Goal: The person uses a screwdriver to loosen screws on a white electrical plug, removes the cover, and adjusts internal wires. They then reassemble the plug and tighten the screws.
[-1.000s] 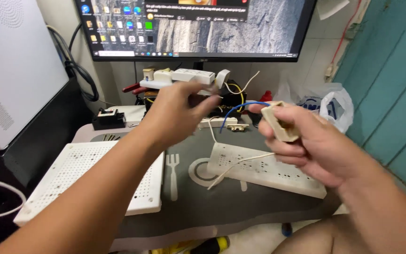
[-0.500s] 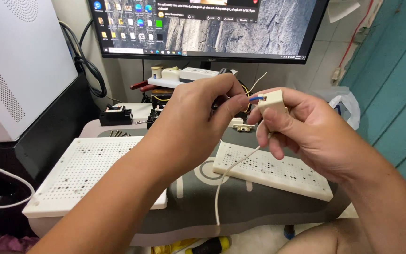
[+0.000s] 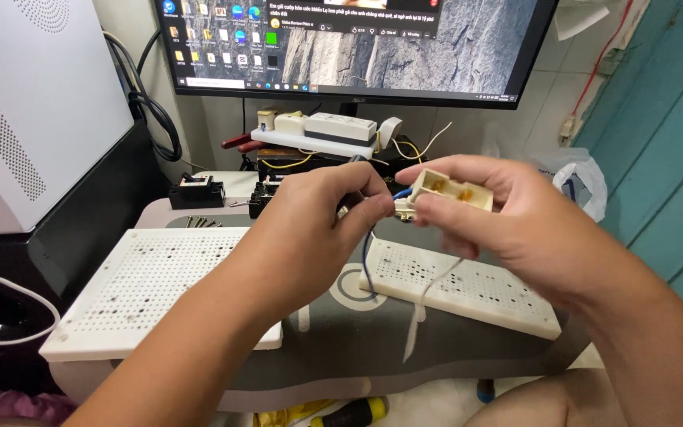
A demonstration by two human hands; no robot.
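Screwdriver [image 3: 357, 413]: bottom centre of the frame, nearest the camera; a yellow and black handle lying below the worktop edge, untouched.
Large perforated board [image 3: 152, 289]: lower left, a white sheet flat on the worktop [image 3: 341, 348], nothing standing in its holes.
Small perforated board [image 3: 468, 289]: lower right of centre, lying at an angle; thin blue and white wires [image 3: 367, 257] hang down to it from the hands.
Right hand [image 3: 507, 229]: centre right, its fingers [image 3: 444, 209] closed round a small cream connector block [image 3: 450, 190], held above the small board with its open face up.
Connector block, contents: two recesses in its top, each showing something orange-brown; what sort of contact it is I cannot tell.
Left hand [image 3: 310, 229]: centre, its fingers [image 3: 369, 207] pinched tight on the wire ends just beside the block's left end; whether a slim tool is also in the pinch I cannot tell.
Doing the step well: judged from this, the block should be kept steady and level while the left pinch stays close to the wire tip, so the tip goes in straight and does not buckle.
Loose screws [image 3: 199, 223]: middle left, lying beyond the large board, near a black component [image 3: 197, 192].
White shelf [image 3: 310, 142]: upper centre, carrying white socket pieces, with yellow wires behind.
Plastic bag [image 3: 571, 178]: upper right; contents hidden.
Monitor [image 3: 357, 43]: top of the frame, lit.
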